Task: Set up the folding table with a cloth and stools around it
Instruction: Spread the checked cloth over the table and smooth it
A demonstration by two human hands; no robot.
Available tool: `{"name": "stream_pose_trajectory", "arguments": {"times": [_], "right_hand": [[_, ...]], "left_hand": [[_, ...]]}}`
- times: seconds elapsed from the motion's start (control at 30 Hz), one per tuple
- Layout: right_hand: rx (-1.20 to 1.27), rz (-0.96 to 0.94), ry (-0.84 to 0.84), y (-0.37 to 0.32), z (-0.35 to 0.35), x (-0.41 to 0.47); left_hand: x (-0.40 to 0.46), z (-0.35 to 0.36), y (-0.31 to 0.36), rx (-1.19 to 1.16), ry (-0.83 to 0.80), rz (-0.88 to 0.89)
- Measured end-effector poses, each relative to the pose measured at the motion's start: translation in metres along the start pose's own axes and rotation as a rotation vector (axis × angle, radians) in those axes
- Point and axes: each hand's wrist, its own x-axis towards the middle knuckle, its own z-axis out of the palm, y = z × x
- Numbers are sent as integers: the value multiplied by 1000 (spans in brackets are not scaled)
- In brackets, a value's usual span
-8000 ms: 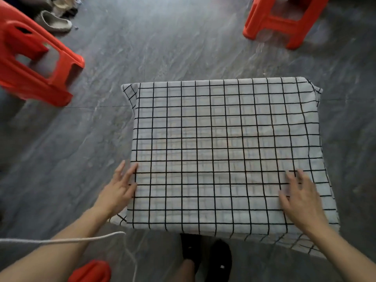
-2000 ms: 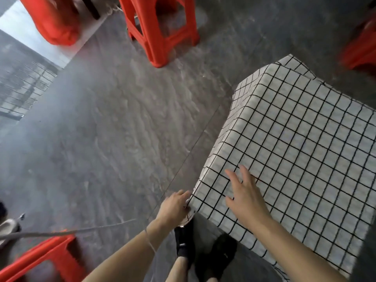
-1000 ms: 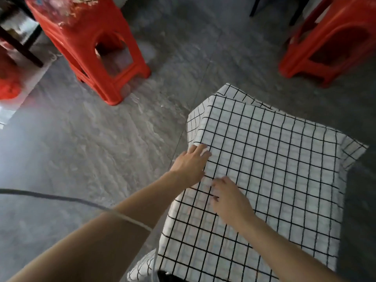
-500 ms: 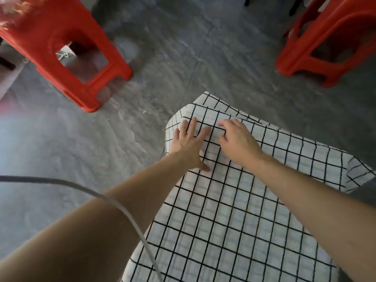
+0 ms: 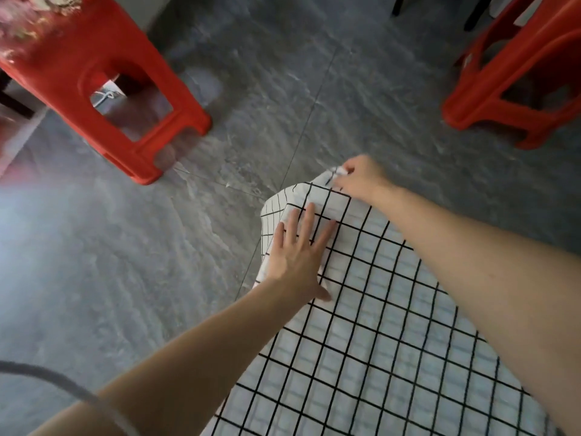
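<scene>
Head view — two stools (image 5: 103, 89), one cloth (image 5: 377, 325)

Setting: indoor room, likely a home or small eatery | Floor: dark grey stone-look tiles (image 5: 283, 89) with thin grout lines | Seating: red plastic stools (image 5: 103, 89) standing on the floor | Table: low, covered by white black-grid cloth (image 5: 377, 325) | Far edge: dark furniture legs (image 5: 397, 4), partly cropped

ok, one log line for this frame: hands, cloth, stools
left hand: flat on cloth | right hand: pinching far cloth corner | red stools: apart from table
</scene>
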Motion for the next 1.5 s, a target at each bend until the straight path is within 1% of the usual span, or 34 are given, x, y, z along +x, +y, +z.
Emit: {"name": "stream_pose_trajectory", "arguments": {"times": [0.07,0.13,0.2,0.23,0.27,0.3,0.33,0.37,0.4,0.43,0.47,0.5,0.53,0.57,0.6,0.67,0.7,0.77,0.83,0.9,1.03,1.1,1.13,1.17,1.23,1.3,1.33,1.4,1.43,1.47,1.5], "right_hand": [[124,-93,161,-2,-13,4],[134,-136,290,-3,-21,11],[4,-123,351,-2,-21,15],[-115,-91,403,-2,-18,14],[-232,-72,494,-2,-16,12],[-325,-94,585,-5,-13,8],[-370,-155,623,-4,-8,8],[-363,-219,564,-7,-5,6],[-324,-248,428,-8,3,7],[-283,-201,234,-10,10,7],[-208,-74,31,-9,17,5],[-106,57,-122,-9,24,2],[5,149,-221,-6,31,-1],[59,182,-286,-4,37,-4],[64,176,-331,0,42,-5],[-15,145,-365,2,46,-9],[-30,141,-350,2,45,-12],[7,143,-256,4,42,-15],[41,72,-86,9,40,-16],[22,-11,59,18,33,-22],[-182,-185,173,54,15,-54],[-295,-263,314,75,9,-75],[-320,-270,394,84,6,-85],[-322,-254,460,94,3,-94],[-338,-151,533,122,-5,-112],[-407,-1,580,159,-15,-128],[-428,112,569,175,-23,-134],[-403,385,444,212,-37,-137],[-375,491,332,225,-44,-136],[-371,528,240,233,-50,-136],[-368,534,190,238,-54,-137]], "left_hand": [[-4,0,2,12,4,11],[-5,-1,4,17,7,17],[-1,-3,3,16,11,18],[2,-4,3,13,6,21],[5,-5,3,11,-4,23],[8,-7,2,11,-16,26],[11,-10,2,9,-32,28],[15,-13,3,5,-50,28],[17,-15,3,-1,-71,24],[19,-16,4,-3,-94,20],[20,-17,4,-5,-112,13],[21,-17,5,-6,-122,5],[21,-16,6,-10,-129,0],[22,-15,6,-15,-137,-4],[22,-14,6,-18,-148,-8],[22,-14,5,-18,-171,-18],[23,-15,6,-22,-175,-19],[23,-16,7,-33,-177,-16],[23,-17,7,-35,-182,-17],[22,-18,7,-40,-190,-18],[24,-17,6,-30,-195,-25],[25,-16,6,-28,-195,-20],[24,-16,5,-24,-195,-17],[24,-15,5,-22,-195,-16],[24,-15,4,-23,-191,-11],[24,-14,4,-16,-192,-10],[25,-14,5,-8,-191,-13],[27,-15,6,11,-196,-19],[27,-16,5,16,-196,-25],[28,-17,5,19,-194,-30],[28,-17,6,21,-193,-32]]}}
